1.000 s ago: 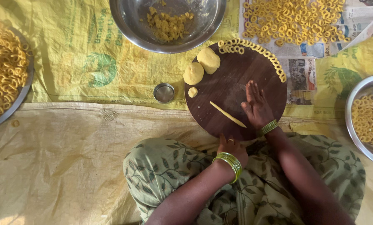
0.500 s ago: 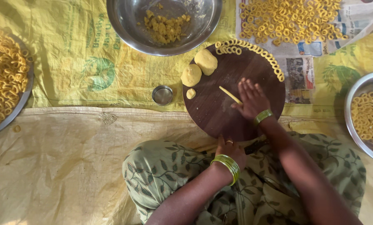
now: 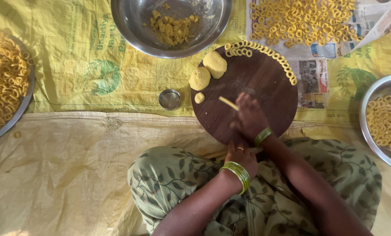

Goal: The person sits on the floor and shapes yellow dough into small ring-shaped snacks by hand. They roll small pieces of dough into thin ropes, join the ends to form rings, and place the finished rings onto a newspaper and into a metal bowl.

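Note:
A round dark wooden board [image 3: 265,83] lies on a yellow sack in front of my crossed legs. My right hand [image 3: 248,120] lies flat on the board, blurred, pressing on a thin yellow dough rope [image 3: 227,102] that sticks out past my fingers to the upper left. My left hand [image 3: 241,155], with green bangles on the wrist, grips the board's near edge. Two dough balls [image 3: 214,64] and a small dough bit [image 3: 199,97] sit at the board's left side. Shaped dough rings [image 3: 265,50] line its far rim.
A steel bowl [image 3: 130,26] with dough crumbs stands beyond the board, and a small steel cup [image 3: 169,99] sits to its left. Trays of rings lie far left [image 3: 12,120] and right [image 3: 370,94]. More rings cover newspaper [image 3: 311,74] at the back right.
My right hand has slid up and to the left across the board, and the dough rope has moved that way with it. My left hand stays on the board's edge.

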